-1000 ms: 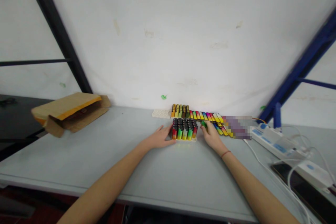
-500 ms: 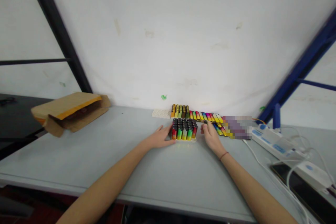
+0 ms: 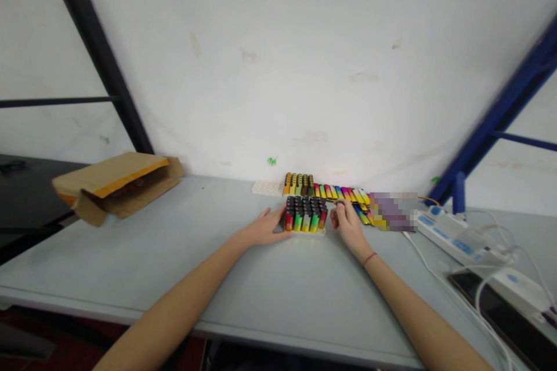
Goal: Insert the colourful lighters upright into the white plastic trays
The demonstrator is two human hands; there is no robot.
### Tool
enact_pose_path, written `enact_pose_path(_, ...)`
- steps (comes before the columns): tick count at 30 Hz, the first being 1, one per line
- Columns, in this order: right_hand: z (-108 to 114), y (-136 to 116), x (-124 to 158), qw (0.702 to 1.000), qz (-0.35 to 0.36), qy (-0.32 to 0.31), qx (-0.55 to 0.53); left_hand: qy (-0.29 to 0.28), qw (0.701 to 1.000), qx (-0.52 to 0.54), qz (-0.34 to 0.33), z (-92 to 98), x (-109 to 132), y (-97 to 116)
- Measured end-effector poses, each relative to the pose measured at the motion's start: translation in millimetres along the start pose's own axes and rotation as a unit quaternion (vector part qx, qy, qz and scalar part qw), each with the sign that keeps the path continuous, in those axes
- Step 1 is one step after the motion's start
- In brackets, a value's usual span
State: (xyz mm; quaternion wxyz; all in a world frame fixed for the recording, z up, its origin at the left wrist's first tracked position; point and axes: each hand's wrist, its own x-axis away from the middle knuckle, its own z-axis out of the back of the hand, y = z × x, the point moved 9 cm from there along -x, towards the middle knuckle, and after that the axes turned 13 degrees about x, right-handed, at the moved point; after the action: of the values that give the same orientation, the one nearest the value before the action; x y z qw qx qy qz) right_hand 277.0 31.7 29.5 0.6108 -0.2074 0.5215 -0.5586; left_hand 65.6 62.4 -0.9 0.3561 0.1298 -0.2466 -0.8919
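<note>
Several colourful batteries (image 3: 306,215) with black tops stand upright in rows in a white tray (image 3: 310,233) at the middle of the table. My left hand (image 3: 264,228) holds the tray at its left side, thumb along the front corner and fingers farther back. Just right of the tray, my right hand (image 3: 347,225) is closed in a pinch around a dark-ended battery (image 3: 340,203), mostly hidden by the fingers. Behind stands a second block of batteries (image 3: 298,184) with yellowish and dark tops, in a white holed tray (image 3: 267,188) whose left part shows bare holes.
A row of colourful batteries (image 3: 342,192) lies along the wall to the right, beside a blurred-out patch (image 3: 394,211). A white power strip (image 3: 470,249) with cables and a dark phone-like slab (image 3: 500,313) lie at right. An opened brown paper package (image 3: 117,182) lies at left.
My right hand has shifted very slightly left toward the front tray, its fingertips still pinched. My left hand and the tray have not moved.
</note>
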Motion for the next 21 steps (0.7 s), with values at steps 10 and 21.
enact_pose_path(10,6,34,-1,0.990,-0.127,0.031,-0.052,0.001,1.000,-0.003,-0.003,-1.0,0,-1)
enact_pose_path(21,1,35,6,0.985,-0.162,0.038,-0.050,-0.002,1.000,-0.004,0.000,-1.2,-1,-1)
